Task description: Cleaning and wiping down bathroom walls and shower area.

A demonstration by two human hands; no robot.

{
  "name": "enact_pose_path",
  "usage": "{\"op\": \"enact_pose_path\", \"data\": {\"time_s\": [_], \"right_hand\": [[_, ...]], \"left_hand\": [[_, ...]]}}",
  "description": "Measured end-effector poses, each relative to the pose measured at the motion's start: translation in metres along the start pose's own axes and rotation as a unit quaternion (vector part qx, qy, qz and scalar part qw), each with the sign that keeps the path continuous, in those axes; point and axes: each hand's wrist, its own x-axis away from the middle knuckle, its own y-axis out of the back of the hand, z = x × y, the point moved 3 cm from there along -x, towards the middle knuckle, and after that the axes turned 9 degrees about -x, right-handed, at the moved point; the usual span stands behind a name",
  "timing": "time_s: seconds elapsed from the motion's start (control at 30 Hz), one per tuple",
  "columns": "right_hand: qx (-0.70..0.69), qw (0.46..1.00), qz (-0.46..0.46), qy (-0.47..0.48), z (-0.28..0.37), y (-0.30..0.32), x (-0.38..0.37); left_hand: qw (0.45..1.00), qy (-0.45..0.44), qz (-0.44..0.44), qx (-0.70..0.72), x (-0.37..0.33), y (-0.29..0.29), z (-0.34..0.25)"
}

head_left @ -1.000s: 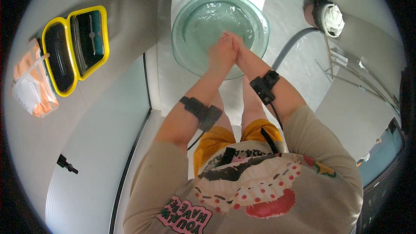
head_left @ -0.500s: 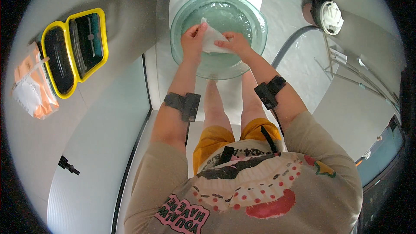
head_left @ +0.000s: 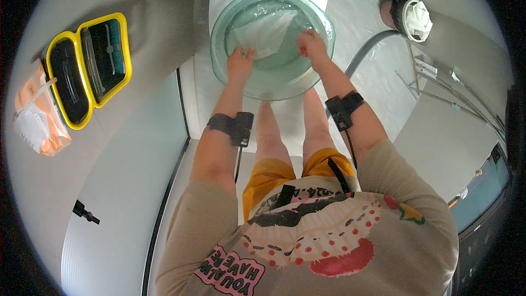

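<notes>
White cloth point(head_left: 267, 32) lies in green basin point(head_left: 282, 89). Whether left hand point(head_left: 240, 66), near left edge, pinches it, I cannot tell; near right edge, right hand point(head_left: 313, 48) is half-open, empty.

Yellow-framed wall case point(head_left: 85, 71), grey hose point(head_left: 364, 49)

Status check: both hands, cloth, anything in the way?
Left hand at white cloth, grip unclear. Right hand just right of it. Cloth spread in green basin. No obstruction seen.
</notes>
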Motion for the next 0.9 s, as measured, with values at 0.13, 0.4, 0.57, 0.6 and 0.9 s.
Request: {"op": "enact_pose_path", "data": {"time_s": [0.13,0.4,0.57,0.6,0.9], "right_hand": [[0.088,0.996,-0.033,-0.005,-0.036,-0.027,-0.005],[0.071,0.991,0.099,-0.047,-0.04,-0.044,-0.002],[0.181,0.981,-0.056,0.05,-0.026,-0.018,0.005],[0.205,0.97,-0.096,0.087,-0.026,-0.016,0.006],[0.222,0.974,0.009,-0.052,-0.051,0.003,-0.006]], "left_hand": [[0.974,-0.012,-0.218,-0.061,-0.003,0.001,-0.008],[0.998,-0.051,0.027,0.023,-0.041,-0.003,-0.02],[0.983,0.086,-0.151,0.052,-0.021,0.003,0.015],[0.983,0.091,-0.15,0.057,-0.018,0.0,0.019],[1.0,-0.001,-0.001,-0.031,-0.005,-0.04,-0.015]]}}
